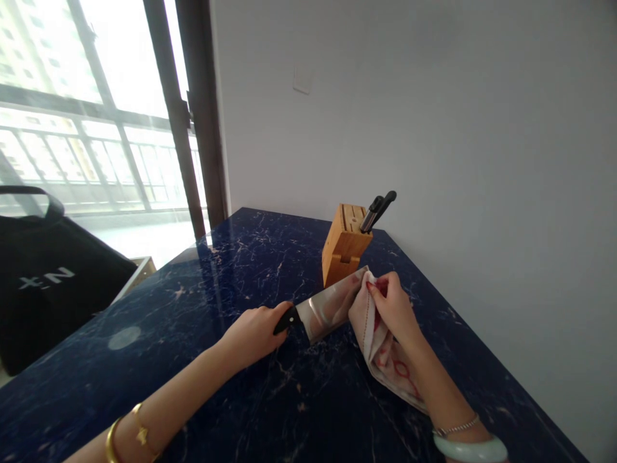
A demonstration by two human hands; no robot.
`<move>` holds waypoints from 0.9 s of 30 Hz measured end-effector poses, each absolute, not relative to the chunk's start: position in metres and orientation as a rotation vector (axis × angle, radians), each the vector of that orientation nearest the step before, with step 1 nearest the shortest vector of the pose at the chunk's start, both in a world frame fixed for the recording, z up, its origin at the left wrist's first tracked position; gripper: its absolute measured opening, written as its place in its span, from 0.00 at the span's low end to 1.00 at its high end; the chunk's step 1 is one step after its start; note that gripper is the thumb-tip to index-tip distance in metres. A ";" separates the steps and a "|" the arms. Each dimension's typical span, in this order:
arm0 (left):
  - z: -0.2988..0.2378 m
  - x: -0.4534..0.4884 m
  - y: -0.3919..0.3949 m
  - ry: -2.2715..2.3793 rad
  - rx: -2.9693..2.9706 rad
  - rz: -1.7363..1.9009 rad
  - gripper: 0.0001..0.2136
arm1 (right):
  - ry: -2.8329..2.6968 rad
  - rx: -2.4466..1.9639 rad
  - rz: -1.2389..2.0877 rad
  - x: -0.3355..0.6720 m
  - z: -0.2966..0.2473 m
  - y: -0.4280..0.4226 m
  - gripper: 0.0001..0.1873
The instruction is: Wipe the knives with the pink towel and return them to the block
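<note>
left hand (259, 326) wraps the black handle (287, 319), likely safest hold on this weighty-looking broad steel cleaver (330, 305); right hand (396, 307) pinches soft-looking white-and-red cloth (362, 318).

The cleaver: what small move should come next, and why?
I'd probably slide the cloth along the cleaver's blade toward the black handle: the left hand grips that handle, while the right hand holds the cloth at the blade's far end.
</note>
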State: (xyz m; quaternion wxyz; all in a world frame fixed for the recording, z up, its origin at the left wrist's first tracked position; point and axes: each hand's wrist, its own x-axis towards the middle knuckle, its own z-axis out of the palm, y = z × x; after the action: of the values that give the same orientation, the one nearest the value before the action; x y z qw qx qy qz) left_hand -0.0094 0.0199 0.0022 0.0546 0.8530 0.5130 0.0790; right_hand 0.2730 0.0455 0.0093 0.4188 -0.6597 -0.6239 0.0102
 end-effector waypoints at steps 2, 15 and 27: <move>0.003 -0.010 0.021 1.562 2.564 0.232 0.18 | -1.605 -1.703 0.059 0.279 0.007 0.047 0.07; 0.004 -0.010 0.019 1.513 2.694 0.196 0.20 | -1.558 -1.610 -0.092 0.266 0.026 0.035 0.06; -0.004 -0.014 0.026 1.527 2.550 0.291 0.18 | -1.652 -1.897 0.003 0.281 0.017 0.041 0.06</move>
State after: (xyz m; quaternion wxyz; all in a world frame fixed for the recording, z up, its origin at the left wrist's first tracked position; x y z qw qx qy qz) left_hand -0.0144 0.0263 -0.0043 0.0776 0.8512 0.5099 0.0971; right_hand 0.2812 0.0411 0.0175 0.3080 -0.7174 -0.6249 0.0010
